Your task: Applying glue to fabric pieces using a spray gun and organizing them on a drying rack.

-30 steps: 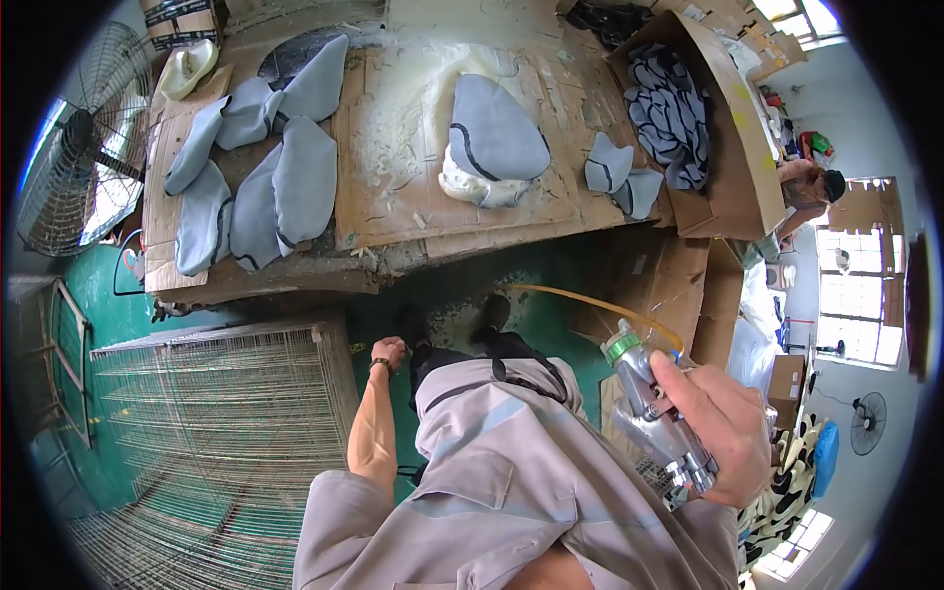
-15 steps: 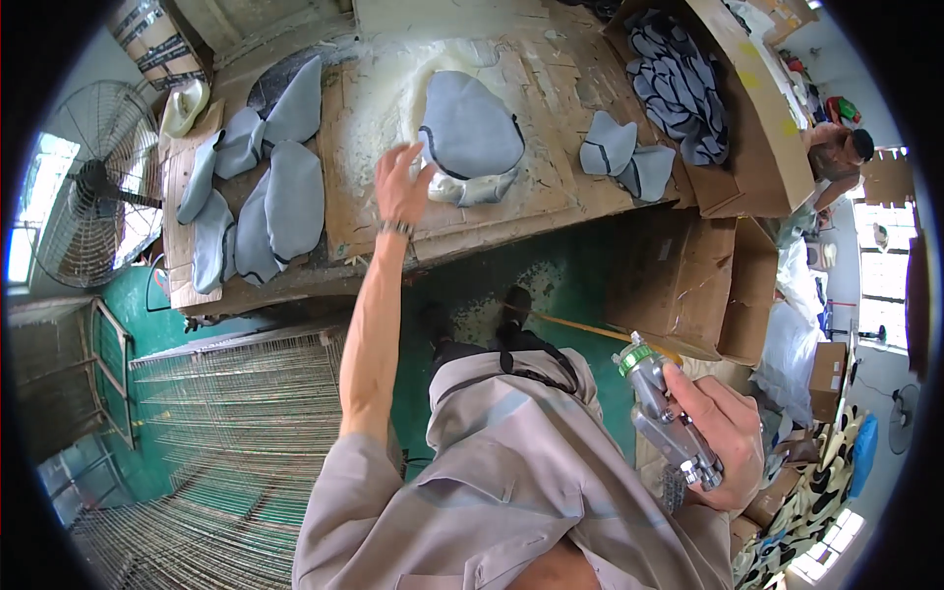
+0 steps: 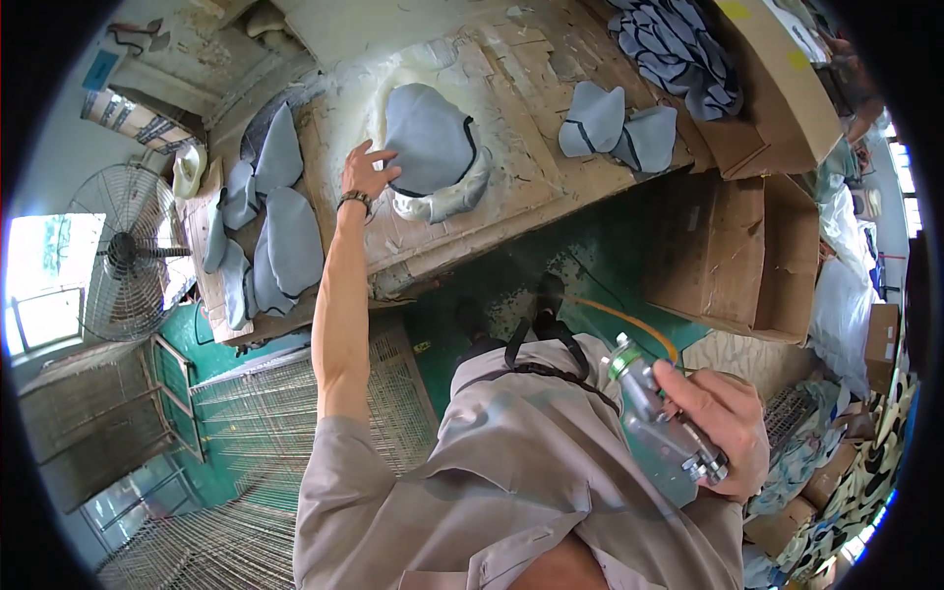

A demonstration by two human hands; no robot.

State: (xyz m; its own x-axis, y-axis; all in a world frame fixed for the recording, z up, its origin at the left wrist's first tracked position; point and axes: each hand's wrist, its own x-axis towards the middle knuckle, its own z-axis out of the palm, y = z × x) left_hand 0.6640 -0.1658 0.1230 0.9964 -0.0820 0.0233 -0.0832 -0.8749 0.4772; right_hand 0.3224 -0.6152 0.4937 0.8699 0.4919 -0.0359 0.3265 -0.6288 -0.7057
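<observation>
My left hand (image 3: 368, 171) reaches over the cardboard-topped table, thumb and fingers apart, its fingertips at the left edge of a rounded grey fabric piece (image 3: 429, 138) with black edging. Whether they touch it is hard to tell. Under that piece, a whitish-grey padded form (image 3: 460, 200) shows along the near side. My right hand (image 3: 726, 418) is wrapped round a metal spray gun (image 3: 644, 393) with a green ring, held low at the right in front of my body. An orange hose (image 3: 629, 320) runs across the floor behind the gun.
Several grey pieces (image 3: 293, 241) lie at the table's left, and two more (image 3: 592, 120) at its right. A cardboard box (image 3: 787, 123) of grey pieces stands far right, with another open box (image 3: 723, 256) below. A fan (image 3: 123, 246) and wire rack (image 3: 285, 403) stand at left.
The view has swung, shifting the table contents. My left hand has come up to the left edge of the grey fabric piece. My right hand still holds the spray gun.
</observation>
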